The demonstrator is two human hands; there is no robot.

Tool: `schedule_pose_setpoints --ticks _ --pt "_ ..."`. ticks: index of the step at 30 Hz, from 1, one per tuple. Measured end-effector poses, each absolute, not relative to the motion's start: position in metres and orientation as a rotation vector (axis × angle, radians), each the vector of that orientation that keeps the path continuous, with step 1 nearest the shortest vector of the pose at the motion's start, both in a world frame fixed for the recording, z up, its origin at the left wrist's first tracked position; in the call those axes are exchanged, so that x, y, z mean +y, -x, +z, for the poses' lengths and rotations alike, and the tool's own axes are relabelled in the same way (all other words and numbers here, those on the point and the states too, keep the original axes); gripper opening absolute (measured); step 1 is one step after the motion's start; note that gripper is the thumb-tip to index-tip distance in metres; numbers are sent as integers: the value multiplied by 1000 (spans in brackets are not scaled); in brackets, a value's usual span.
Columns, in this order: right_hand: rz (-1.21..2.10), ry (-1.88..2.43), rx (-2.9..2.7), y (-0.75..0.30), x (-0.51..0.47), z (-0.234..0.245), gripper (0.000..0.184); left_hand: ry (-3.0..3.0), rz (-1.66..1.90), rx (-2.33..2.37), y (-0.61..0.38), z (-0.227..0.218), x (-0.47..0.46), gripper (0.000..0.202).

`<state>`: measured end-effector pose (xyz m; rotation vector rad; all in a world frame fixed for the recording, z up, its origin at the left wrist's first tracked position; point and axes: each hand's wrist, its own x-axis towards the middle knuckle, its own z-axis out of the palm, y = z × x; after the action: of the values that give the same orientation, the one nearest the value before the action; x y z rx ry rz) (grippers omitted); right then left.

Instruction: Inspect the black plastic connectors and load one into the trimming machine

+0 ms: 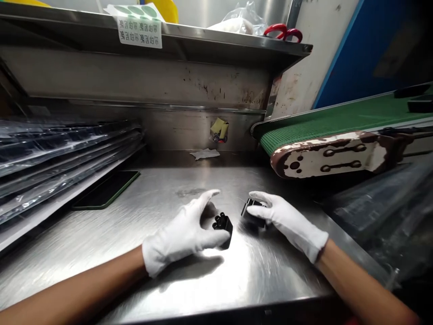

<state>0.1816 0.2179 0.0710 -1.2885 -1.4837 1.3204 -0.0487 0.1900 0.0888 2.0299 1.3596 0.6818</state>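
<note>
Both hands wear white gloves above a shiny metal table (pixel 111 239). In my left hand (pixel 186 228) is a small black block (pixel 226 230) with several short round tubes sticking up from its top; my thumb presses its near side. My right hand (pixel 284 216) grips a second black part (pixel 254 215), boxy and partly hidden by my fingers, with its lower edge blurred. The two black parts are apart, with a narrow gap of bright table between them. What exactly the parts are I cannot tell.
Stacked plastic trays (pixel 67 158) stand at the left, beside a dark phone (pixel 108 190). A green conveyor belt (pixel 331 124) ends at the right, above clear plastic bags (pixel 379 216). Overhead, a metal shelf (pixel 203 43) holds red-handled scissors (pixel 283 31) and a label sheet (pixel 139 31).
</note>
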Motion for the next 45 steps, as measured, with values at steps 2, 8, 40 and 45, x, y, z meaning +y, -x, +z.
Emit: schedule_pose_setpoints --ticks 2,8,40,45 --pt "1375 1255 -1518 -174 238 75 44 -2057 697 1485 37 86 191 83" --pt "1521 1285 -1565 -159 270 76 51 -1597 662 1299 40 87 199 44" --pt "1272 1302 -1335 -182 265 88 40 -1376 567 1361 60 106 218 66" --pt "1164 1400 -1321 -178 262 87 15 -1302 619 1268 64 105 222 67"
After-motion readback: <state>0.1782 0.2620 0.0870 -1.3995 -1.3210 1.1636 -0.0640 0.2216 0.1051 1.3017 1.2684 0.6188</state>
